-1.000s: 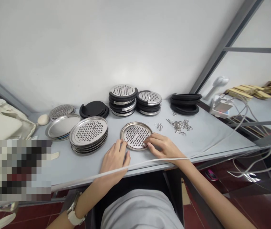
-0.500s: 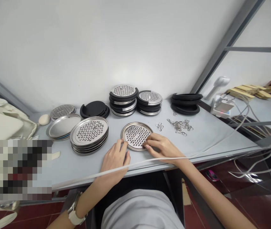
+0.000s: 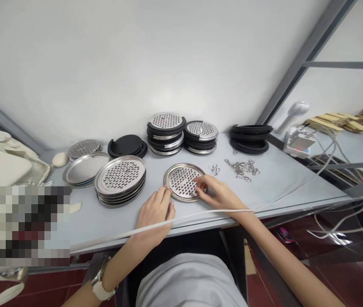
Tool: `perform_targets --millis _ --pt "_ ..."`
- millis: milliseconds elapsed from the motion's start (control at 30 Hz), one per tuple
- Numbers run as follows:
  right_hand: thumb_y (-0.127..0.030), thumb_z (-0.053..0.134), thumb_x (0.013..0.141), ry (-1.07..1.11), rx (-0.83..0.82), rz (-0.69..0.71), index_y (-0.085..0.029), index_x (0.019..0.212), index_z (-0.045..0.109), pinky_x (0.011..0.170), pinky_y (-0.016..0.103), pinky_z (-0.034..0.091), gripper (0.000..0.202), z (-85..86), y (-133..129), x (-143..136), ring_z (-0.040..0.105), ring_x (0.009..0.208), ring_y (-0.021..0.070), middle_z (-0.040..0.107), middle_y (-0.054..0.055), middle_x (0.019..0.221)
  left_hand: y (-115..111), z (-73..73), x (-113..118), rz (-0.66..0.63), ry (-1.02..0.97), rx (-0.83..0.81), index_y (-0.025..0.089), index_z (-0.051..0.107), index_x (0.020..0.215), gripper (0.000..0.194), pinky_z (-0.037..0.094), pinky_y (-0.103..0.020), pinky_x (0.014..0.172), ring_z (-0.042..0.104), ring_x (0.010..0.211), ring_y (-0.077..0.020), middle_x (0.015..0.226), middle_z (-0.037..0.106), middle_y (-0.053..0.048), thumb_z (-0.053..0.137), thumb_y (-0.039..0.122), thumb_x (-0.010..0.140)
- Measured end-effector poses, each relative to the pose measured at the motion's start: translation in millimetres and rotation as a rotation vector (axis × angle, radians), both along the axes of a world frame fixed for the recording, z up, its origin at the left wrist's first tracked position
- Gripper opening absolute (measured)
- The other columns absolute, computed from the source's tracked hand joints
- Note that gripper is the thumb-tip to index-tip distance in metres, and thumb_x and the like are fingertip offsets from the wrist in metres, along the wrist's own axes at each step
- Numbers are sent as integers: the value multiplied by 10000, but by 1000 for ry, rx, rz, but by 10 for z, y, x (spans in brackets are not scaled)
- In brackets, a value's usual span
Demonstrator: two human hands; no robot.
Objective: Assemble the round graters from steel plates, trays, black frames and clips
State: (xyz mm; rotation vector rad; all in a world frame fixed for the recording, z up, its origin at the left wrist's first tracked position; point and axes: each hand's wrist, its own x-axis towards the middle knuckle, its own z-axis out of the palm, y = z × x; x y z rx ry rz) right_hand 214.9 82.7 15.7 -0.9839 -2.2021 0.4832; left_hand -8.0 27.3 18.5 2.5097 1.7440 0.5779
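Observation:
A round metal grater disc (image 3: pixel 184 182) with rows of raised holes and a plain rim lies flat on the grey table in front of me. My left hand (image 3: pixel 154 212) rests at its near left side, fingers stretched out and fingertips at the rim, holding nothing. Over the disc's right side hovers my right hand (image 3: pixel 219 194), with curved fingers. A small gap shows between its thumb and index finger, and I see nothing in it. Left of the disc stands a stack of similar grater discs (image 3: pixel 120 175).
Several wire clips (image 3: pixel 243 169) lie to the right. Black rings (image 3: pixel 250 146) are piled behind them. Further back stand two stacks (image 3: pixel 166 135) of black-rimmed graters. A plain metal lid (image 3: pixel 86 167) lies left. A white cable (image 3: pixel 197 213) crosses above the table's front edge.
My right hand has shifted slightly up over the disc, and its thumb and index finger have parted a little. The left hand stays at the rim.

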Motion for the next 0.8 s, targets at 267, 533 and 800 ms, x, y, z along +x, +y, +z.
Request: perform_targets --millis 267,533,800 --pt "-546 715 652 -72 -92 -40 -234 1383 276 1024 466 342 908 149 189 -89 366 1248 298 402 126 1308 -29 -34 -33 -27 17 7 190 427 1257 354 446 -373 932 492 1146 -231 1267 498 -82 371 226 909" --pt "-521 724 611 -270 -224 24 -213 1448 173 1035 512 293 1048 257 296 -189 309 1302 338 345 171 1384 -19 -31 -26 -15 53 19 204 440 1254 348 478 -378 869 522 1120 -248 1303 491 -91 357 229 917" --pt "-458 752 571 -191 -207 -22 -171 1443 171 1033 514 291 1086 202 275 -204 332 1281 351 367 192 1367 -18 -12 -29 -53 17 30 220 465 1226 332 467 -373 900 509 1142 -238 1320 482 -80 372 197 908"
